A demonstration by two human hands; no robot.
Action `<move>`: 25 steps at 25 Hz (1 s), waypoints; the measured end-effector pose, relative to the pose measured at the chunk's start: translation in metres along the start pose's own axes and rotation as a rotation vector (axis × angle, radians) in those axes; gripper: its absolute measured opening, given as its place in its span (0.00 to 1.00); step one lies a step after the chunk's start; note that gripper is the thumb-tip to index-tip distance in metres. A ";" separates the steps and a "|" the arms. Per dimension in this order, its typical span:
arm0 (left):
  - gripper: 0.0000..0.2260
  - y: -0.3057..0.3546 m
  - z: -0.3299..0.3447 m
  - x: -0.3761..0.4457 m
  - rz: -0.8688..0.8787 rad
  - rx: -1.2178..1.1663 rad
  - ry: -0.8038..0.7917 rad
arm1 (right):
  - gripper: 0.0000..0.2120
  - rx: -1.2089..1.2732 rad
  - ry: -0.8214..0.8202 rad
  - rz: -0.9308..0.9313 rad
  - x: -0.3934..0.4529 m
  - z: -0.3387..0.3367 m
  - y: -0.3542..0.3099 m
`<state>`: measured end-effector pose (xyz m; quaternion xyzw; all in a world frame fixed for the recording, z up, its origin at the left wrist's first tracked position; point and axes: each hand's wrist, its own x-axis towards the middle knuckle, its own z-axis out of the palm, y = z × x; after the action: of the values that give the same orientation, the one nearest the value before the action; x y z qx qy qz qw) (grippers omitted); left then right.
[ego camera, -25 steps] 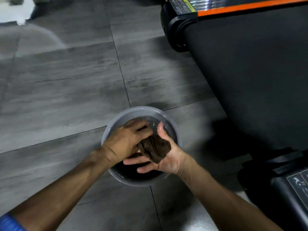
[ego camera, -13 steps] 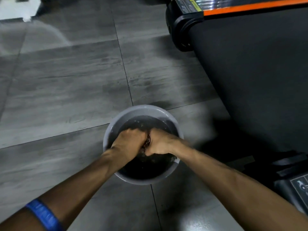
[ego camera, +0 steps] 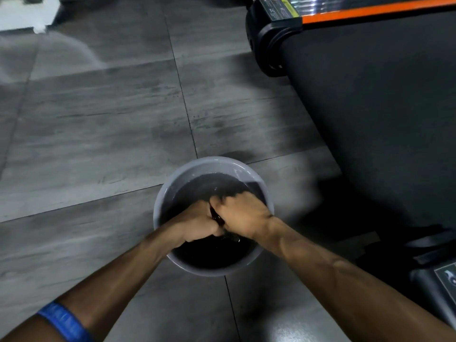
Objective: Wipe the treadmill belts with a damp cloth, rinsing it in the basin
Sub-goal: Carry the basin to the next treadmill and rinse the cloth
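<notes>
- The cloth [ego camera: 217,218] lay open a second ago, draped over the right palm above the water and pinched by the left fingers. Now it is bunched between two fists, and only a dark sliver shows in the gap where the knuckles meet.
- The left hand [ego camera: 197,224] has its fingers curled tight round its end of the cloth. The right hand [ego camera: 243,213] does the same on the other end, and both press together knuckle to knuckle.
- Both hands have gone down from above the basin [ego camera: 170,191] into it. They sit low, at or just under the surface of the dark water, and most of the cloth is hidden inside the fingers or below them.
- The right fingertips look smeared, so that hand is probably moving, as in rubbing or twisting the cloth. I cannot tell which.
- This reads as the rinse step in full swing: the cloth has gone from being held up to being worked in the water.
- The water beyond the fingers looks very dark, so the rinse may be lifting little more dirt.
- The treadmill belt [ego camera: 370,114] lies well beyond the right fingers, with nothing on it. The cloth must be wrung out before wiping goes on there.
- A blue wristband [ego camera: 64,322] sits far back on the left forearm, well away from the water.
</notes>
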<state>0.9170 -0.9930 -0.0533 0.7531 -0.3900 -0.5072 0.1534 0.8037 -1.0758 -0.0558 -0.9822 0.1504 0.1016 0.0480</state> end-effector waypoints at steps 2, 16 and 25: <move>0.08 0.001 -0.001 -0.003 -0.069 -0.068 -0.037 | 0.17 -0.049 0.100 -0.041 0.000 0.008 0.001; 0.22 0.048 -0.061 -0.022 0.577 -0.024 0.450 | 0.14 1.640 0.167 0.368 -0.025 -0.031 0.020; 0.37 0.081 -0.074 -0.048 0.695 -0.529 0.435 | 0.11 1.934 0.665 0.402 -0.033 -0.092 0.032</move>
<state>0.9386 -1.0216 0.0607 0.6019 -0.4350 -0.3388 0.5777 0.7803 -1.1086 0.0384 -0.4598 0.3339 -0.3320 0.7530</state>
